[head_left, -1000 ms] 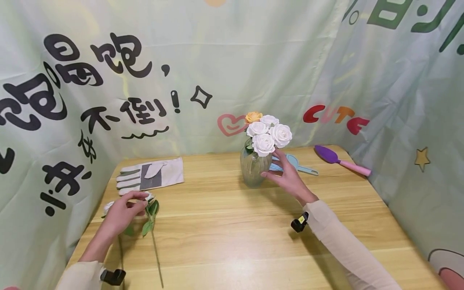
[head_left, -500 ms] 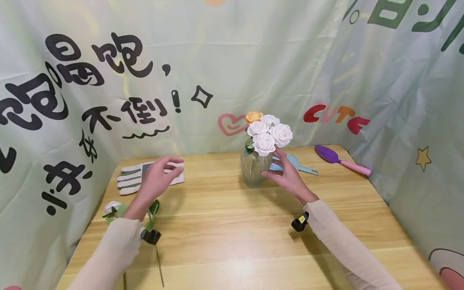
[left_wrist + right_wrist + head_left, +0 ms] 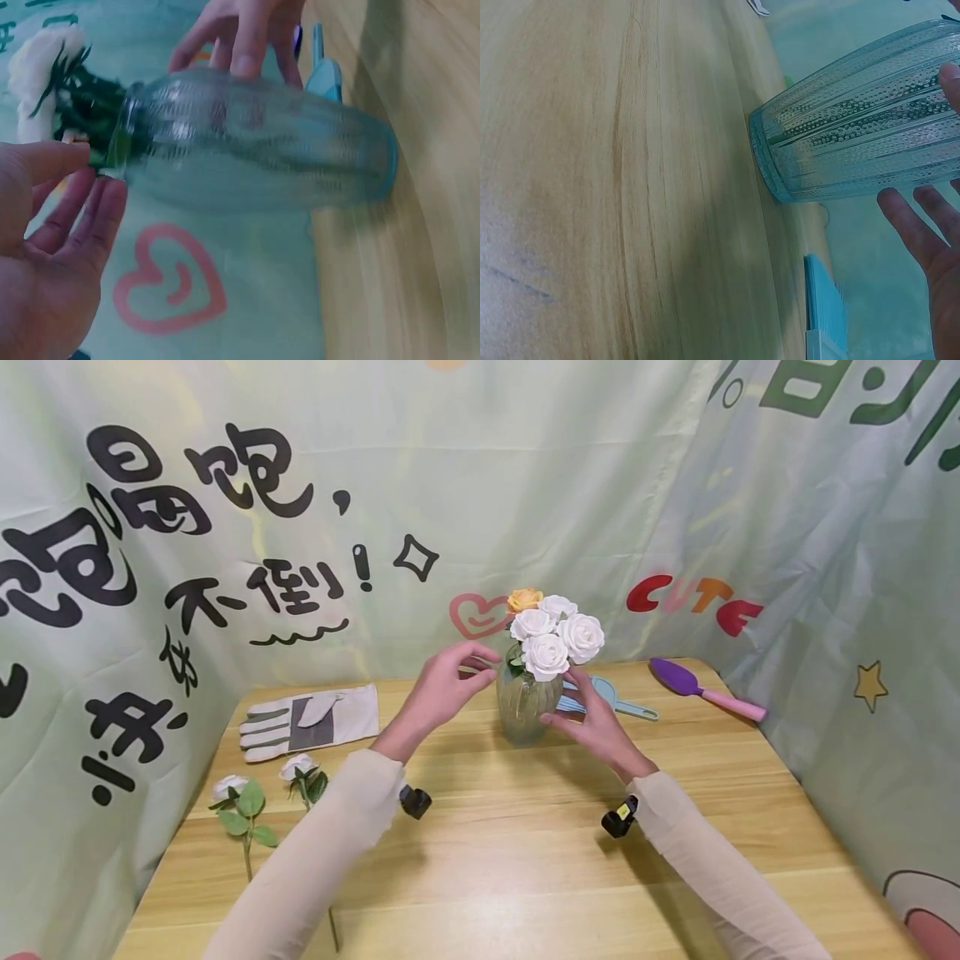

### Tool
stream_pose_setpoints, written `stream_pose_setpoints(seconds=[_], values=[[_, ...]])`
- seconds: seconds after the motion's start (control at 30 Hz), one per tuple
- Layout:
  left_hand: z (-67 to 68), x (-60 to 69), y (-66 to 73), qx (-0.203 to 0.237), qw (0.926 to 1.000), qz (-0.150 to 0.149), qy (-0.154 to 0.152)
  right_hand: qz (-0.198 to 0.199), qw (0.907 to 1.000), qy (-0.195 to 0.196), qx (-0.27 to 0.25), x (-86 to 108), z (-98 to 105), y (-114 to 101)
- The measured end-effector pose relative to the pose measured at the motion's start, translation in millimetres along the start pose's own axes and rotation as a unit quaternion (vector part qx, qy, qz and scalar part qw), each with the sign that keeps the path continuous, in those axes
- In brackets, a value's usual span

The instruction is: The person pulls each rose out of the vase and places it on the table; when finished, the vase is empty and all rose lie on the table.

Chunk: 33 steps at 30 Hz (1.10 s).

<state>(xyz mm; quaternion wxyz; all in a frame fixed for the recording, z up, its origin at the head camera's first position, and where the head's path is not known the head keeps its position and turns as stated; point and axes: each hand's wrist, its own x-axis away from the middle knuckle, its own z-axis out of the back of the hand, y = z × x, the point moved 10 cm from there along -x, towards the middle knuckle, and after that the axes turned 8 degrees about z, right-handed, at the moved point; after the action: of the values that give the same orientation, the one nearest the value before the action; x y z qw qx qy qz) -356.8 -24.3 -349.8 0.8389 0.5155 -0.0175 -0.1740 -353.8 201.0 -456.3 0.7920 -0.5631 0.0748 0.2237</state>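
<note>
A ribbed clear glass vase (image 3: pixel 527 714) stands upright at the back of the table, holding several white roses (image 3: pixel 545 656) and one orange rose (image 3: pixel 524 601). My right hand (image 3: pixel 596 727) holds the vase's right side, thumb in front and fingers toward the back. My left hand (image 3: pixel 453 685) is at the vase's upper left, fingers loosely bent with nothing between them. In the left wrist view, the left fingertips (image 3: pixel 112 199) are close to the rim and leaves; contact is unclear. Two loose white roses lie at the left, one (image 3: pixel 229 787) leafy, the other (image 3: pixel 298 767) partly behind my left sleeve.
A white and grey work glove (image 3: pixel 311 722) lies at the back left of the wooden table (image 3: pixel 510 877). Behind the vase are light-blue tools (image 3: pixel 633 710), partly hidden. Toward the back right lies a purple trowel (image 3: pixel 678 678) with a pink handle. Printed curtains surround the table.
My left hand has moved from the loose roses at the left, over the glove, to the vase's upper left. The right hand has stayed on the vase.
</note>
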Motion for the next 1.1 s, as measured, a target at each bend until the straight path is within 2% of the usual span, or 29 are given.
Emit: stream_pose_setpoints(seconds=[0.17,0.33,0.43,0.53,0.7,0.8,0.93,1.1], values=[[-25.1,-10.6,13.7,0.038,0.9988,-0.031,-0.006,0.0,1.0,-0.001,-0.005,-0.1,0,-2],[-39.2,-11.7,18.8,0.046,0.9971,-0.059,-0.01,-0.001,1.0,0.0,-0.005,0.4,0,-1],[-44.7,-11.2,20.8,0.016,0.9964,-0.083,-0.002,0.005,1.0,-0.002,-0.008,0.4,0,-1],[-47.9,-8.9,24.0,-0.031,0.9931,-0.112,0.016,0.011,0.9998,-0.002,-0.015,0.2,-1,-1],[-54.6,-3.2,34.5,-0.103,0.9773,-0.18,0.041,0.012,0.9997,-0.004,-0.021,0.5,0,0],[-56.3,-0.4,38.6,-0.123,0.9683,-0.21,0.057,0.012,0.9998,-0.005,-0.011,0.9,0,0],[-47.9,1.2,37.7,-0.115,0.9666,-0.204,0.104,0.012,0.9999,-0.003,0.011,0.8,1,0],[-30.7,0.3,34.8,-0.049,0.9699,-0.172,0.165,0.014,0.9996,0.003,0.023,0.8,0,-3]])
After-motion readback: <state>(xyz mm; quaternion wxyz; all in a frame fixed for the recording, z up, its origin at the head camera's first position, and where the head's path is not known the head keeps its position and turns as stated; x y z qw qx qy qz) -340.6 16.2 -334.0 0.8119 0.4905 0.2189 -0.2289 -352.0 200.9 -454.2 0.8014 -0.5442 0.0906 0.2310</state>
